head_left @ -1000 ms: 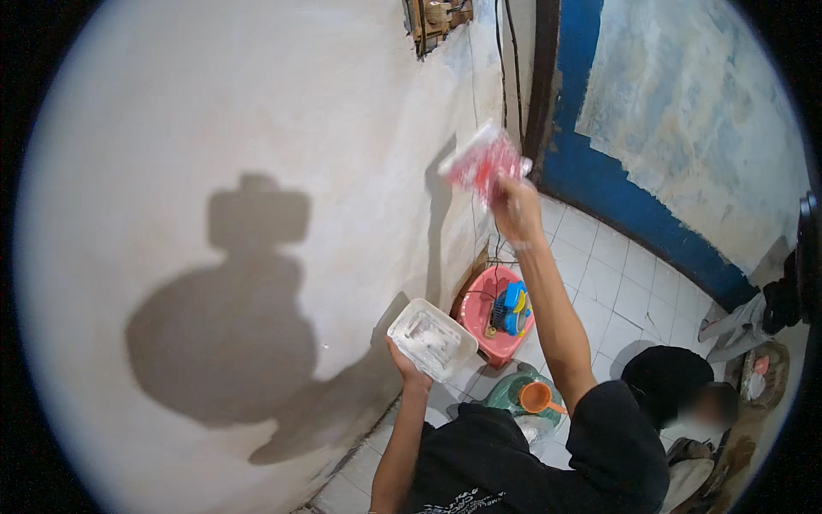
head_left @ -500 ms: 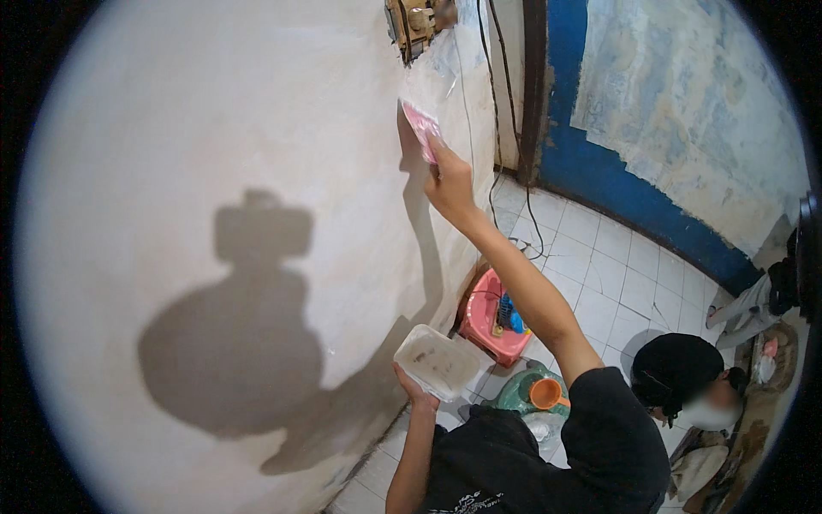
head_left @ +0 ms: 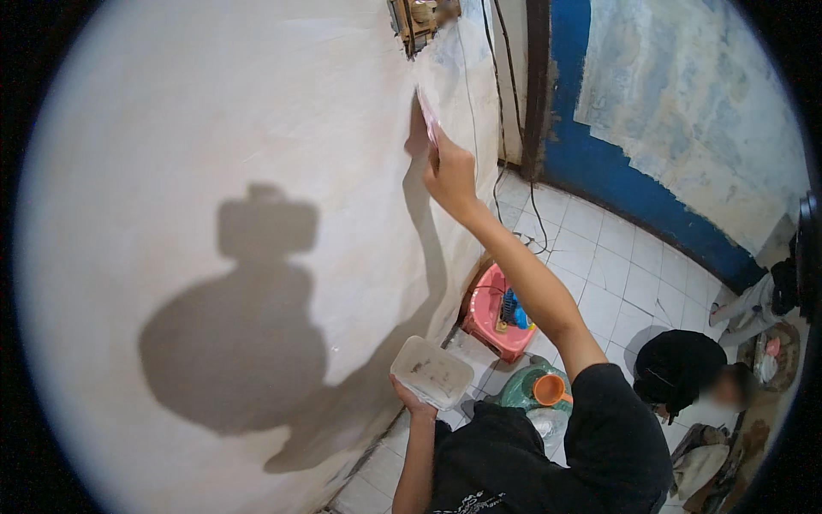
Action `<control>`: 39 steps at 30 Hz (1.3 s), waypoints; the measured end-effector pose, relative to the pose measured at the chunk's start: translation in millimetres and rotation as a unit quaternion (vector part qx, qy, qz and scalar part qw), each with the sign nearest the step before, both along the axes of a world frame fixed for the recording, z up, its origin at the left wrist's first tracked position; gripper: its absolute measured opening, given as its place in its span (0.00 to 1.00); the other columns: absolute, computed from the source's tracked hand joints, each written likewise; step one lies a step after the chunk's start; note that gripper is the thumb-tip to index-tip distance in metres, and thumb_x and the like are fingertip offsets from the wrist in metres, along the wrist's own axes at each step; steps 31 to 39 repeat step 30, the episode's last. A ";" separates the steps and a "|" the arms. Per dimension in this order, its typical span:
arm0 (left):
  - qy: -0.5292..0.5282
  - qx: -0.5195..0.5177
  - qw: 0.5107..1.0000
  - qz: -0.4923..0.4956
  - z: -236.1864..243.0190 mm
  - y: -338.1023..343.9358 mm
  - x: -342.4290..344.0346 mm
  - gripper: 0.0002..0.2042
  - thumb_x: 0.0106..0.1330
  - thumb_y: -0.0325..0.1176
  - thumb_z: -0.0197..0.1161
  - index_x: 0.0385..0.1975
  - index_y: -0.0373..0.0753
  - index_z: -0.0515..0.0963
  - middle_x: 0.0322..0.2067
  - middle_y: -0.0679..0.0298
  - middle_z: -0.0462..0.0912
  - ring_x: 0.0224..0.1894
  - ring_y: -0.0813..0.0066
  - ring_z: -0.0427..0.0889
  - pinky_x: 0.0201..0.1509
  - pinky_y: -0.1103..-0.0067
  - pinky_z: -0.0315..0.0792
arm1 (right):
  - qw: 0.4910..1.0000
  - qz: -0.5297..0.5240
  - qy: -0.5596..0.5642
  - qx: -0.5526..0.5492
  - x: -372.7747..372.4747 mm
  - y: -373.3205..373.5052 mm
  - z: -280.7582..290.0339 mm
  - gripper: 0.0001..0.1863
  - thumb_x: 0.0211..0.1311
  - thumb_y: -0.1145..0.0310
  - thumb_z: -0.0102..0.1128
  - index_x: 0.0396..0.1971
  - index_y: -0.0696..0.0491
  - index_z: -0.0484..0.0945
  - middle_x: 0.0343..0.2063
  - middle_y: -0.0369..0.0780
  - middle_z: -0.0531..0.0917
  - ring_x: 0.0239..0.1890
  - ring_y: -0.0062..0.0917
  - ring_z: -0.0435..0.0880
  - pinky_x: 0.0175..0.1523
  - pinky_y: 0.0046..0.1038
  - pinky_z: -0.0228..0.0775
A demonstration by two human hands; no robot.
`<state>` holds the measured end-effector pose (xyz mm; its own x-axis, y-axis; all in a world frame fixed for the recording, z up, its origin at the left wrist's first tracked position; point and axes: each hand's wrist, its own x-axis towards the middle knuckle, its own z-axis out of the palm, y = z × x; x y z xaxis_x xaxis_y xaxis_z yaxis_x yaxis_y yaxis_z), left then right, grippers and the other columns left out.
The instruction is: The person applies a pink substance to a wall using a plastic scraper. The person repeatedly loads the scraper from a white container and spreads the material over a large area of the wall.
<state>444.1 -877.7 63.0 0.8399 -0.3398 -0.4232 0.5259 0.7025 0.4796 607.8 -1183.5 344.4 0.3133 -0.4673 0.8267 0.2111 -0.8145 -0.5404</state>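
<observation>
My right hand (head_left: pixel 451 176) is raised with the fingers closed round a pink putty scraper (head_left: pixel 430 118). The blade's edge meets the pale plastered wall (head_left: pixel 351 163), just below a rough opening (head_left: pixel 415 26) with bare material inside. Seen from this side, the scraper is nearly edge-on. Lower down, my left hand (head_left: pixel 414 401) holds a whitish rectangular plastic tub (head_left: pixel 431 374) close to the wall. Greyish smears mark the inside of the tub. Most of the left fingers are hidden beneath it.
A pink stool (head_left: pixel 498 347) with a blue tool on it stands beside the wall. Near me are a green container (head_left: pixel 517 390) and an orange dipper (head_left: pixel 548 391). Another person (head_left: pixel 681 368) in black headwear is at right. Dark cables (head_left: pixel 499 103) hang near a blue door (head_left: pixel 599 167).
The scraper has turned more edge-on and moved slightly up and right along the wall. The tub has tilted a little in my left hand and shifted slightly.
</observation>
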 end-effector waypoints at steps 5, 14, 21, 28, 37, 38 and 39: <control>-0.009 -0.013 1.000 -0.002 1.4 0.4 1.2 0.34 0.65 0.63 0.37 0.61 0.43 0.60 0.58 0.56 0.66 0.58 0.54 0.66 0.61 0.59 0.62 | 0.993 -0.081 -0.083 0.029 -8.9 -49.1 23.2 0.13 0.49 0.80 0.49 0.37 0.64 0.74 0.18 0.54 0.75 0.21 0.47 0.77 0.26 0.40 0.65; -0.012 0.016 1.000 0.021 12.7 -4.1 -4.4 0.33 0.64 0.63 0.37 0.60 0.43 0.63 0.57 0.56 0.67 0.59 0.55 0.66 0.61 0.61 0.62 | 0.992 -0.007 -0.125 -0.024 29.0 -50.9 44.1 0.17 0.50 0.80 0.49 0.42 0.60 0.77 0.21 0.56 0.76 0.25 0.47 0.78 0.28 0.36 0.68; -0.008 0.008 1.000 -0.009 -0.3 6.6 -3.6 0.34 0.65 0.63 0.37 0.61 0.43 0.61 0.58 0.56 0.65 0.58 0.53 0.65 0.62 0.59 0.61 | 0.998 -0.022 -0.018 0.063 -28.1 -41.9 4.2 0.15 0.48 0.79 0.49 0.39 0.62 0.77 0.21 0.55 0.76 0.28 0.50 0.79 0.31 0.41 0.69; 0.007 0.017 1.000 -0.003 6.4 2.3 -5.8 0.35 0.64 0.64 0.36 0.62 0.43 0.60 0.60 0.55 0.63 0.60 0.52 0.63 0.63 0.59 0.59 | 0.993 -0.091 -0.012 0.074 40.1 -96.2 18.0 0.17 0.49 0.75 0.49 0.40 0.58 0.78 0.23 0.55 0.78 0.27 0.47 0.79 0.33 0.39 0.70; -0.002 0.024 1.000 0.007 -4.2 8.9 -4.3 0.35 0.63 0.64 0.36 0.62 0.43 0.60 0.60 0.55 0.63 0.61 0.52 0.62 0.64 0.59 0.58 | 0.996 -0.061 -0.006 0.067 40.9 -75.3 15.0 0.22 0.47 0.76 0.50 0.46 0.55 0.77 0.26 0.55 0.79 0.28 0.45 0.81 0.34 0.38 0.71; -0.002 0.024 1.000 0.007 -4.2 8.9 -4.3 0.35 0.63 0.64 0.36 0.62 0.43 0.60 0.60 0.55 0.63 0.61 0.52 0.62 0.64 0.59 0.58 | 0.996 -0.061 -0.006 0.067 40.9 -75.3 15.0 0.22 0.47 0.76 0.50 0.46 0.55 0.77 0.26 0.55 0.79 0.28 0.45 0.81 0.34 0.38 0.71; -0.002 0.024 1.000 0.007 -4.2 8.9 -4.3 0.35 0.63 0.64 0.36 0.62 0.43 0.60 0.60 0.55 0.63 0.61 0.52 0.62 0.64 0.59 0.58 | 0.996 -0.061 -0.006 0.067 40.9 -75.3 15.0 0.22 0.47 0.76 0.50 0.46 0.55 0.77 0.26 0.55 0.79 0.28 0.45 0.81 0.34 0.38 0.71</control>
